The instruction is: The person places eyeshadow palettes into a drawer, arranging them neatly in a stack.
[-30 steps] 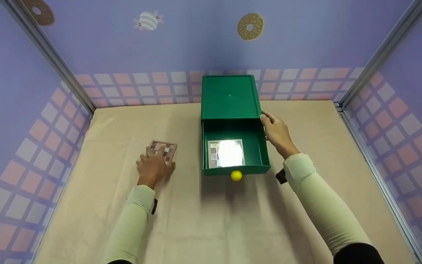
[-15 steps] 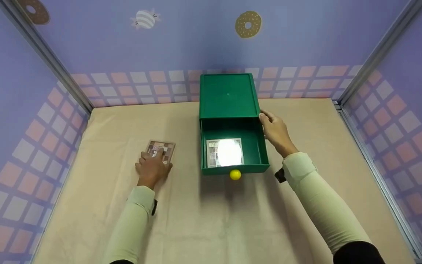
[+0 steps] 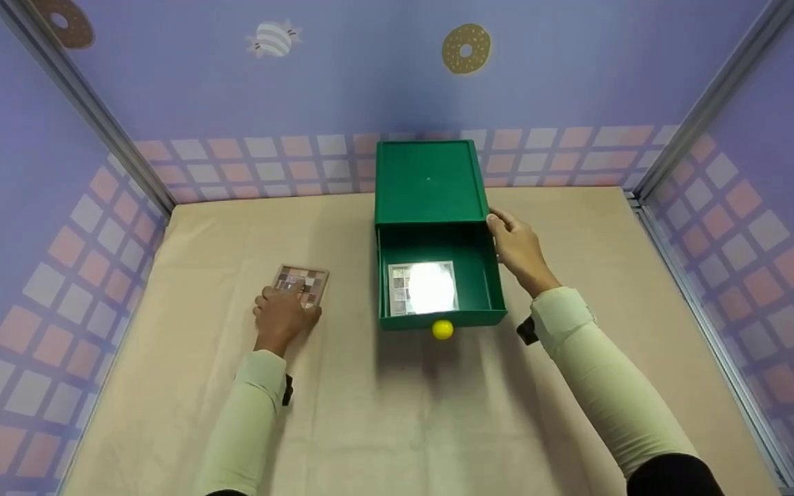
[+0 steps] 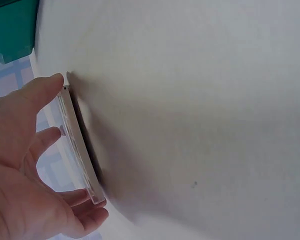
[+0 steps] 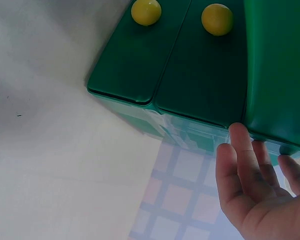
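On the tabletop at left lies an eyeshadow palette [image 3: 316,279] with a grid of pink and brown pans. My left hand [image 3: 281,318] covers its near end; in the left wrist view, thumb and fingers hold the palette [image 4: 81,147] by opposite edges, with one fingertip on its face. To the right stands a green drawer cabinet [image 3: 431,180], its top drawer [image 3: 480,275] pulled out. A second palette [image 3: 400,289], bright with glare, lies inside that drawer. My right hand [image 3: 522,251] rests against the cabinet's right side, fingers [image 5: 247,160] extended along the edge.
Yellow round knobs sit on the drawer fronts, one [image 3: 442,329] on the pulled-out drawer and others on the closed lower drawers [image 5: 135,60]. Patterned purple walls [image 3: 342,83] with metal corner posts [image 3: 714,96] enclose the cloth-covered table [image 3: 369,427].
My left hand has drawn slightly toward the near side, uncovering more of the palette, its fingers drawn in. My right hand and the pulled-out drawer have stayed put.
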